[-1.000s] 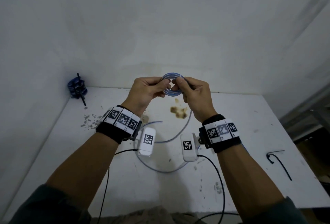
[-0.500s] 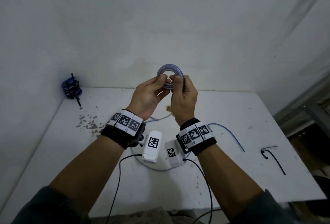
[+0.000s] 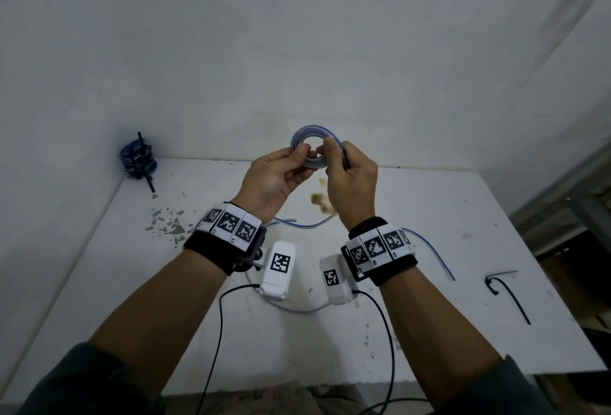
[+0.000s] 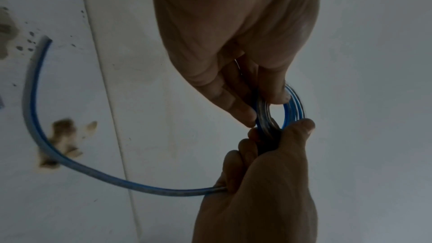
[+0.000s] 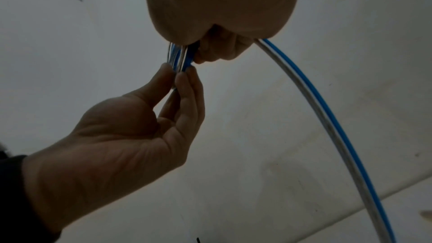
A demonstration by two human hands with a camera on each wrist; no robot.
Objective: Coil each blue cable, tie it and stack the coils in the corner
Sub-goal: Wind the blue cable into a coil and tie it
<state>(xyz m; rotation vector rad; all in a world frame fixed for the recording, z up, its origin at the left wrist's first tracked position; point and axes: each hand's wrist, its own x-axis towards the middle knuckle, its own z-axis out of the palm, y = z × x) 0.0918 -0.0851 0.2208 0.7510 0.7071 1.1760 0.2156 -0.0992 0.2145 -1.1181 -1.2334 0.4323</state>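
Note:
I hold a small blue-and-clear cable coil [image 3: 312,146] upright above the white table [image 3: 429,332]. My left hand [image 3: 302,151] pinches its left side between thumb and fingers. My right hand [image 3: 325,147] grips the right side with curled fingers. In the left wrist view the coil [image 4: 288,106] sits between both sets of fingertips, and its loose tail [image 4: 70,162] runs out of the right fist down to the table. In the right wrist view the tail [image 5: 327,117] hangs from the right hand, beside the coil [image 5: 180,56]. Finished blue coils [image 3: 137,158] are stacked in the far left corner.
A black tie [image 3: 507,295] lies on the table at the right. Two walls meet behind the corner stack. Grey flecks [image 3: 165,223] and a brown stain [image 3: 322,201] mark the tabletop. Black wrist-camera leads [image 3: 218,332] hang near the front edge.
My right hand has turned round the coil, back now towards me, with another turn wound on. The cable's free end has swung from the table's middle out to the right.

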